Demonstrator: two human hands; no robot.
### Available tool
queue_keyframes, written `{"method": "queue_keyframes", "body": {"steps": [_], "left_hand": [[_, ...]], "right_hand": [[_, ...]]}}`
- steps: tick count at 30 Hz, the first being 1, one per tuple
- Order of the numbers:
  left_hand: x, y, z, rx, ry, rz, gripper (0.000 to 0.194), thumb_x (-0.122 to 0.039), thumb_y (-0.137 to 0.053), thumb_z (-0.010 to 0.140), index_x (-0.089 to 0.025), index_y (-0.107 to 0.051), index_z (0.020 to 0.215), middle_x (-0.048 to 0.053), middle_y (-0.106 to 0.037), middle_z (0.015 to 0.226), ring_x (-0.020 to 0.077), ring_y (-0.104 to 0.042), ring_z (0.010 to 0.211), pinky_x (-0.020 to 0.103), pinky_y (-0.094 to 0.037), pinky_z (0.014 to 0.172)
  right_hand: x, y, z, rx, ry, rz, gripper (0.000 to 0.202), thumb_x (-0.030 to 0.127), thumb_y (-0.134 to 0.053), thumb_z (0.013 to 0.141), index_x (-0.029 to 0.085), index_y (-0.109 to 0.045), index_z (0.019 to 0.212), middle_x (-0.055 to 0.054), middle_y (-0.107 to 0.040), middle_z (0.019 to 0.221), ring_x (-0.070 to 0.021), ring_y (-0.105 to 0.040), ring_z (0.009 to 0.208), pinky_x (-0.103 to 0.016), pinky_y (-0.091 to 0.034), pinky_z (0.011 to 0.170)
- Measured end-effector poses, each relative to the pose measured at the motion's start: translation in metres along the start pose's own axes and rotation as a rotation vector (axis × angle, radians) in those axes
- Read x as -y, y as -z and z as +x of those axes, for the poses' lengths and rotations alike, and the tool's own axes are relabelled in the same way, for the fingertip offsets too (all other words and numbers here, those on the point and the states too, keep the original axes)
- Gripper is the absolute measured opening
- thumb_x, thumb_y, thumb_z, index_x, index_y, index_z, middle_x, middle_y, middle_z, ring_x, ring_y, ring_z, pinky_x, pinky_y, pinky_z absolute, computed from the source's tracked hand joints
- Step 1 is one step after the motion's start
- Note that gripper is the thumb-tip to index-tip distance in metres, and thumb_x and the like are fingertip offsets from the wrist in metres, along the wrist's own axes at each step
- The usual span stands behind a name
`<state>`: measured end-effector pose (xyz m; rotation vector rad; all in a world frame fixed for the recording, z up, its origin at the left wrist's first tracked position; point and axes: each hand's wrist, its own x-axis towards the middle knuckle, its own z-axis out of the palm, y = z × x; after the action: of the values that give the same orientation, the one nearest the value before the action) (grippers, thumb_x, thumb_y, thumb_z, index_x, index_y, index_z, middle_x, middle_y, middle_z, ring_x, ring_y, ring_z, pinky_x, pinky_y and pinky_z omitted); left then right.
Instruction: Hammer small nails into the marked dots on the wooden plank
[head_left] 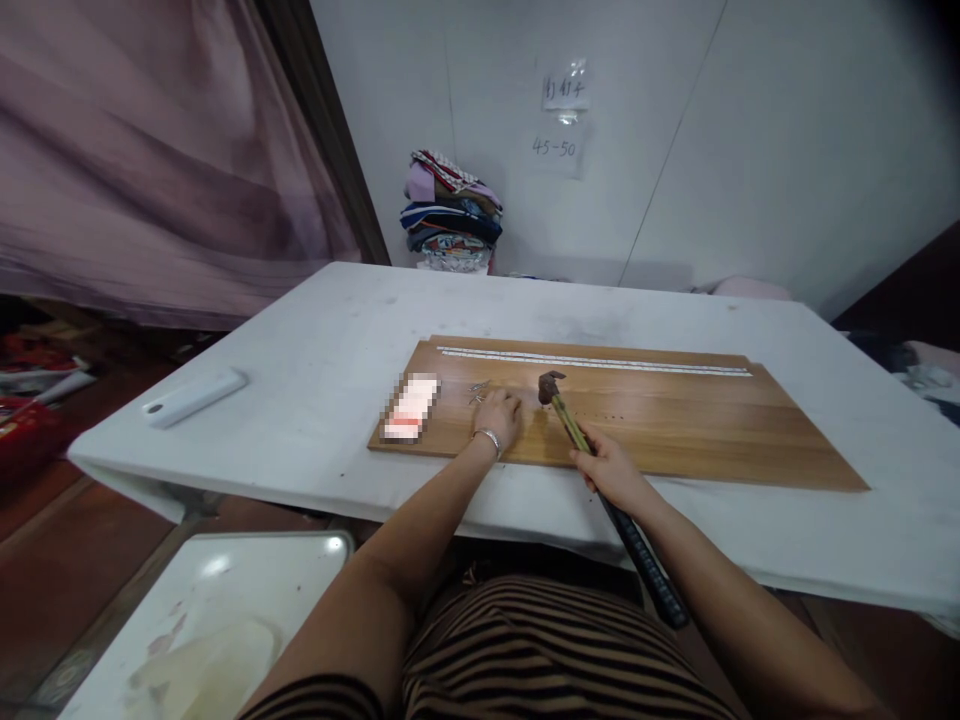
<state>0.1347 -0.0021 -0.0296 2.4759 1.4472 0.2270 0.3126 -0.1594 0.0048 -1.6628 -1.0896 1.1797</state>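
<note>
Pale wall panel [660,110] at 12, two handwritten paper notes [564,92] taped to it, lower one reads 45-50. Stack of folded cloth [454,215] at 11, pink curtain [165,150] at 10. White-covered table [300,330] in front of the person. Clock = seen from above, 12 is away from the person, centred on the board unless noted.

Wooden board [705,420] lies flat on the table, near its front edge. Two thin marked strips [592,361] lie along its 12 o'clock side. Short row of small dark marks [604,416] mid-board; too small to say what they are.

Right hand [609,465]: closed round the shaft of the hammer [571,424]. Head is over the board, grip end points to 5. Head-to-board contact: can't tell.

Left hand [499,415]: down on the board, fingers curled, bracelet [489,441] on wrist. Can't tell if it pinches anything. From that hand: loose nails [478,388] just beside at 11, pixelated rectangle [411,407] at 9, hammer head at 2.

White long object [195,397] on the table at 9.
</note>
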Motion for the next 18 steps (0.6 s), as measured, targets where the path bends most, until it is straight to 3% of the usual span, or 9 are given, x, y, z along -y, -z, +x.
{"method": "queue_keyframes", "body": {"steps": [11,18], "left_hand": [[0.0012,-0.0005,-0.0006,0.000,0.004,-0.012,0.034,-0.022,-0.055,0.109,-0.021,-0.087,0.121,0.015,-0.074,0.129,0.0285,-0.063,0.127,0.040,-0.051,0.116],[0.0028,-0.0031,0.0002,-0.013,0.009,-0.038,0.032,-0.021,-0.057,0.109,-0.022,-0.088,0.120,0.014,-0.075,0.129,0.0291,-0.064,0.127,0.041,-0.051,0.116]], "right_hand": [[0.0054,-0.0022,0.0002,-0.001,-0.038,-0.023,0.085,0.033,-0.065,0.080,0.012,-0.060,0.162,0.012,-0.046,0.054,-0.0130,-0.044,0.041,-0.023,-0.033,0.042],[0.0035,0.0002,-0.0006,-0.007,-0.002,-0.001,0.091,0.037,-0.066,0.078,0.010,-0.057,0.165,0.012,-0.047,0.057,-0.0130,-0.044,0.043,-0.025,-0.037,0.043]]}}
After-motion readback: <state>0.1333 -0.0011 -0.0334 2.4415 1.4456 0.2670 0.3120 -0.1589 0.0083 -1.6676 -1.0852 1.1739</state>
